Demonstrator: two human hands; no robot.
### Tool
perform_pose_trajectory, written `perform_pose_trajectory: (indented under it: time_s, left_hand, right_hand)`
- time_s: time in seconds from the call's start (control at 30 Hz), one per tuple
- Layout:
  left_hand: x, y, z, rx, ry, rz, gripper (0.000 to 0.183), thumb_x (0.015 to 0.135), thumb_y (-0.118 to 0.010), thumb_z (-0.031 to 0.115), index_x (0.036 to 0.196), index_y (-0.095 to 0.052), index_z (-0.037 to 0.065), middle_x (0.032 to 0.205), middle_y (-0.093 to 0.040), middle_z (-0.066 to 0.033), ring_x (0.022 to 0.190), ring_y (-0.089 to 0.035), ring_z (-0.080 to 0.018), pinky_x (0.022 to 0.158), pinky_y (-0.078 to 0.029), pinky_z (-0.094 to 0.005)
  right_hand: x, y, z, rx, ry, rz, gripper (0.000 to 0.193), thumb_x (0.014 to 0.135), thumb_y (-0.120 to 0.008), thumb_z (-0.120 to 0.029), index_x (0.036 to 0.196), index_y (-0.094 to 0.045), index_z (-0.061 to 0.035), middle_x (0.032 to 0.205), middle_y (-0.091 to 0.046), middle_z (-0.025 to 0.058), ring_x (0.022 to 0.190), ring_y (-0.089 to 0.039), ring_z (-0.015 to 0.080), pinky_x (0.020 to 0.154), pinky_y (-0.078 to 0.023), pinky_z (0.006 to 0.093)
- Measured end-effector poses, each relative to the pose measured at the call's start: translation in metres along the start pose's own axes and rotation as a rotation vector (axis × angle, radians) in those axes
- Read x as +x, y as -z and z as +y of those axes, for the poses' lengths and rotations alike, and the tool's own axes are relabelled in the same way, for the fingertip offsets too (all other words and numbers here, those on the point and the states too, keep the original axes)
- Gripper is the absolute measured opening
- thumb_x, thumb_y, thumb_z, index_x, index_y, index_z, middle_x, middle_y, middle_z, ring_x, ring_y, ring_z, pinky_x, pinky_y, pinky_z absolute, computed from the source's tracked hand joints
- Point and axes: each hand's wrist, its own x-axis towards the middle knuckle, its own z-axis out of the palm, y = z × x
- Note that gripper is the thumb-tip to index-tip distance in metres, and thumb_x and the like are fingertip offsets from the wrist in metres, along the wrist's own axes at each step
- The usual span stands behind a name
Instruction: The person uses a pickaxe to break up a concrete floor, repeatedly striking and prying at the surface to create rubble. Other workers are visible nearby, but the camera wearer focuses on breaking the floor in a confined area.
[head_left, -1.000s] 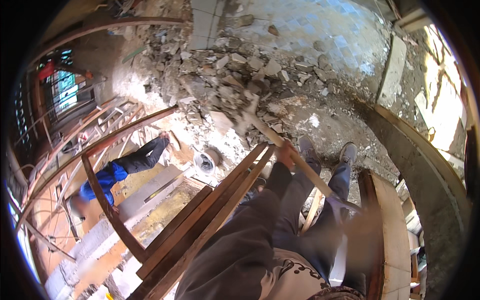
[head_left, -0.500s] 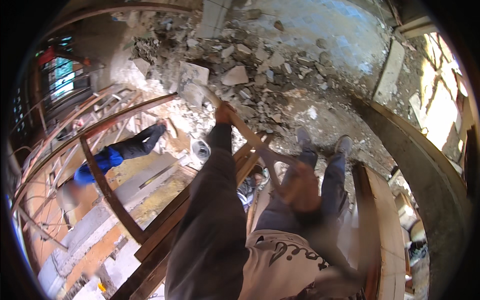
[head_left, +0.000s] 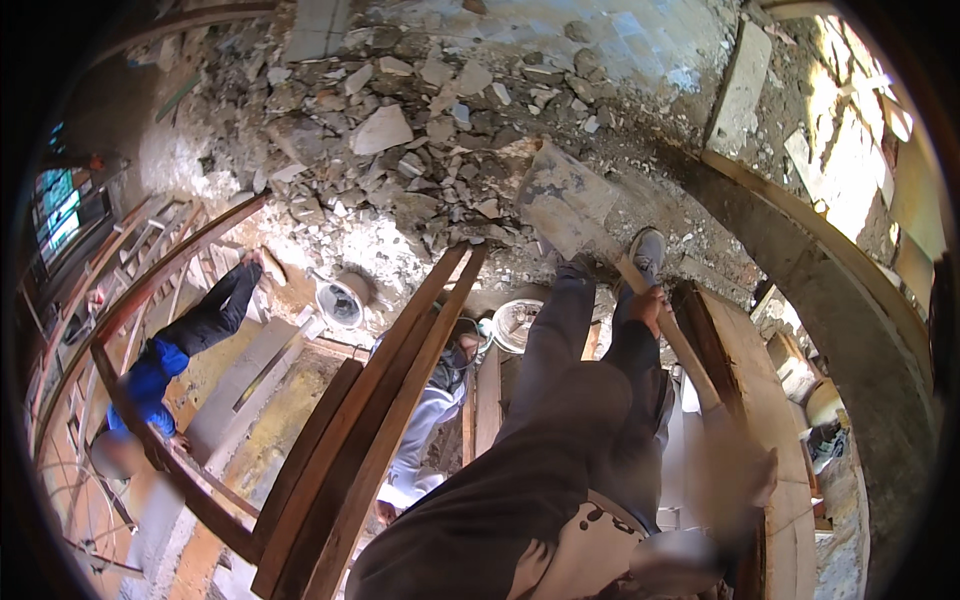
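Observation:
A shovel point(head_left: 562, 200) with a broad, dusty grey blade and a wooden handle slants across the space in front of me. Its blade is over the rubble-strewn floor, close to my shoes. My left hand point(head_left: 646, 311) is wrapped round the handle a little above the blade, with the dark-sleeved arm reaching across my body. At the handle's upper end, my right hand point(head_left: 738, 475) is closed on the grip and smeared by motion. Broken stone and plaster rubble point(head_left: 383, 131) is heaped beyond the blade, to the left.
Long wooden planks point(head_left: 385, 400) slope upward at my left. Past them a person in blue point(head_left: 160, 375) bends low, and another person point(head_left: 430, 395) is partly hidden below. Two buckets point(head_left: 343, 300) stand near the rubble's edge. A thick curved beam point(head_left: 830, 320) runs along my right.
The shovel has swung right and toward me, away from the rubble heap, with both hands on it. My view has shifted right too.

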Motion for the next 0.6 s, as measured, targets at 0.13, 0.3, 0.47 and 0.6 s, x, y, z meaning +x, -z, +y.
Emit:
perform_pose_trajectory:
  time_s: [0.13,0.3,0.47,0.6]
  left_hand:
    - [0.048,-0.019,0.042,0.062,-0.042,-0.032,0.015,0.089,-0.061,0.02,0.088,-0.052,0.009,0.073,-0.051,-0.0037,0.061,-0.054,-0.0197,0.055,-0.048,-0.0369]
    - [0.089,0.001,0.255,0.23,-0.33,-0.166,0.017,0.089,-0.054,0.02,0.079,-0.049,0.008,0.066,-0.049,-0.0064,0.058,-0.052,-0.0257,0.06,-0.047,-0.0406]
    - [0.091,-0.006,0.231,0.364,-0.517,-0.018,0.012,0.092,-0.048,0.016,0.084,-0.048,0.007,0.073,-0.053,-0.0071,0.067,-0.054,-0.0209,0.065,-0.049,-0.0402]
    - [0.093,0.006,0.23,0.175,-0.26,-0.076,0.003,0.087,-0.051,0.01,0.087,-0.05,0.007,0.074,-0.054,-0.0088,0.069,-0.056,-0.0219,0.067,-0.05,-0.0417]
  right_hand:
    - [0.042,-0.083,-0.014,0.119,0.073,0.051,0.041,0.095,-0.056,-0.043,0.091,-0.053,-0.0029,0.104,-0.061,0.0229,0.096,-0.064,0.0385,0.084,-0.056,0.0458]
    - [0.115,-0.223,0.016,-0.151,0.6,-0.449,0.037,0.095,-0.058,-0.034,0.106,-0.06,0.001,0.1,-0.065,0.0151,0.093,-0.066,0.0273,0.084,-0.055,0.0402]
    - [0.125,-0.242,-0.01,0.399,0.152,-0.704,0.046,0.096,-0.055,-0.035,0.12,-0.057,0.005,0.115,-0.064,0.0171,0.1,-0.064,0.0262,0.093,-0.053,0.0396]
    - [0.103,-0.242,-0.019,0.4,-0.133,-0.538,0.041,0.094,-0.058,-0.033,0.12,-0.059,-0.0014,0.098,-0.059,0.0097,0.085,-0.057,0.0213,0.073,-0.049,0.0359]
